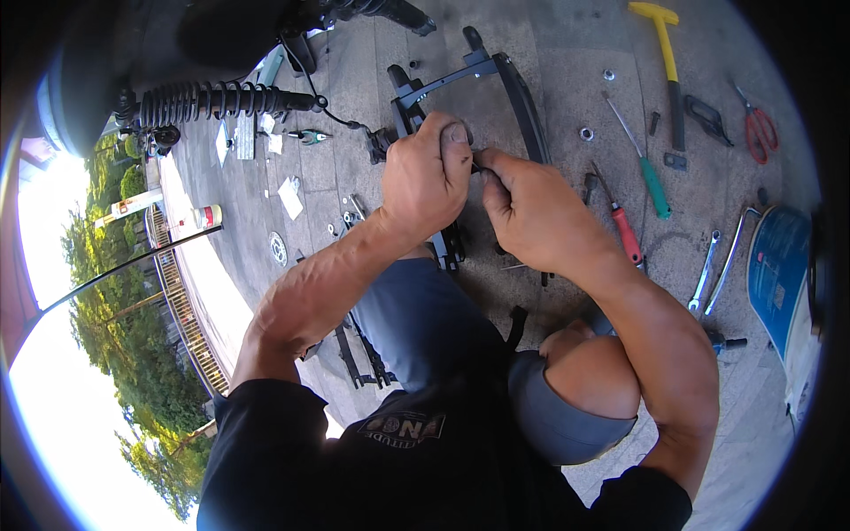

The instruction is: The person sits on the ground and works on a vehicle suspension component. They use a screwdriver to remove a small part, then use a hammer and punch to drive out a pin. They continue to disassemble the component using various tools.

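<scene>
My left hand (423, 177) is closed, thumb raised, over a small dark part above the black metal frame (522, 97), which lies on the ground just beyond my hands. My right hand (542, 221) is beside it, thumb and forefinger pinched at the same dark spot; what they grip is mostly hidden. A black cable (341, 119) runs from a coil-spring shock absorber (212, 99) at upper left to a dark fitting (381, 142) beside my left hand. A red-handled screwdriver (624, 226) and a green-handled screwdriver (651, 181) lie to the right of my right hand.
A yellow hammer (668, 62), red scissors (761, 133), wrenches (704, 270), sockets, pliers and paper scraps lie on the grey paved ground (567, 53). A blue container (775, 283) stands at right. Railing (177, 292) and trees border the left. My bent knees are below my hands.
</scene>
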A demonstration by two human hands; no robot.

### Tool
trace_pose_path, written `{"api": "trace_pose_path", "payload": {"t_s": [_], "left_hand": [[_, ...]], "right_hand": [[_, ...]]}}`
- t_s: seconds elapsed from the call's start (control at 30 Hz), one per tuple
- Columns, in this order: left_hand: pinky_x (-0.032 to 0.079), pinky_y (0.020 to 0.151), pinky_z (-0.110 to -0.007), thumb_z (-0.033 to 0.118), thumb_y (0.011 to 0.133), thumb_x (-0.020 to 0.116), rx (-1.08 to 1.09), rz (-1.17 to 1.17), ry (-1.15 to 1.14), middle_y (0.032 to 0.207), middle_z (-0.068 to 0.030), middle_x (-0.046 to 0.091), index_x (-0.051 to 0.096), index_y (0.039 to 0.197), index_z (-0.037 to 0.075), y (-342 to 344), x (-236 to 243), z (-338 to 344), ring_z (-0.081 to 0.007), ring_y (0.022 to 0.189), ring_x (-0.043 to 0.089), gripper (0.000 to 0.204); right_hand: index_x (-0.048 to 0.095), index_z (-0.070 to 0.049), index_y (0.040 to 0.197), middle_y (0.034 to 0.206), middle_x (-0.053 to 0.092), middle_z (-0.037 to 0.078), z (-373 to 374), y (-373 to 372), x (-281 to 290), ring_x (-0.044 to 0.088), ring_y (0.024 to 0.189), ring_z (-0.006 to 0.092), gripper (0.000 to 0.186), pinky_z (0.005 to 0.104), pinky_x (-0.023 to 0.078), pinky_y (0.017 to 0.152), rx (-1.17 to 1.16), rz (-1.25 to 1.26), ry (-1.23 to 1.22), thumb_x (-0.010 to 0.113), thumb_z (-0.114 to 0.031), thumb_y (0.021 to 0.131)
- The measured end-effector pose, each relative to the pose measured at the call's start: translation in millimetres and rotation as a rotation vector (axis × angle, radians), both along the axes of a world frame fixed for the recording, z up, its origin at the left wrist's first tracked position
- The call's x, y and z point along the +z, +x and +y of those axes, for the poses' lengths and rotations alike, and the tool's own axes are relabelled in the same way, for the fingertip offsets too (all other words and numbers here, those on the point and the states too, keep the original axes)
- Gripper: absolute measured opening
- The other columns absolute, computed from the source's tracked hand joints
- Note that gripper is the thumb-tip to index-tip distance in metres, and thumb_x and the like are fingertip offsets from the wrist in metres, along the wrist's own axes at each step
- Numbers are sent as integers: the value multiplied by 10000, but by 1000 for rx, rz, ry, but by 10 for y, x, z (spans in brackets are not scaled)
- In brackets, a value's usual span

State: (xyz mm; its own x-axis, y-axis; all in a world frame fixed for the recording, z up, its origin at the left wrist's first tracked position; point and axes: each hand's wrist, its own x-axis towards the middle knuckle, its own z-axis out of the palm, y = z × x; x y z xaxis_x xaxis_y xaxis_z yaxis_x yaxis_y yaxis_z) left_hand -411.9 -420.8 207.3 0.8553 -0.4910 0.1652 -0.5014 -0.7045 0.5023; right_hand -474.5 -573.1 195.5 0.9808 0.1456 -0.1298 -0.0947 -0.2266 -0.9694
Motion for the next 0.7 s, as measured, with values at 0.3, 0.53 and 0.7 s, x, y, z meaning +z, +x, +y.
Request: {"api": "trace_pose_path", "payload": {"t_s": [0.3, 0.53, 0.7], "left_hand": [[476, 532, -442, 107, 871, 534, -32, -2, 29, 652, -185, 597, 540, 908, 12, -11, -2, 41, -398, 599, 607, 103], [474, 535, -455, 124, 871, 539, -45, -8, 38, 651, -196, 595, 538, 931, 11, -50, -15, 38, -406, 596, 602, 128], [472, 533, -459, 129, 874, 540, -53, 4, 46, 651, -202, 596, 537, 935, 4, -41, -36, 42, -411, 598, 603, 138]], "right_hand": [[596, -19, 1047, 806, 635, 240, -12, 1, -72, 612, 813, 416, 237, 447, 487, 707, 66, -102, -112, 458, -154, 911], [579, -8, 1124, 754, 625, 228, 21, -32, -99, 620, 706, 396, 262, 438, 486, 639, 2, 362, 441, 515, -104, 889], [599, -5, 1029, 836, 628, 261, 17, -50, -107, 617, 822, 419, 225, 448, 493, 707, 28, -77, -75, 471, -149, 913]]}}
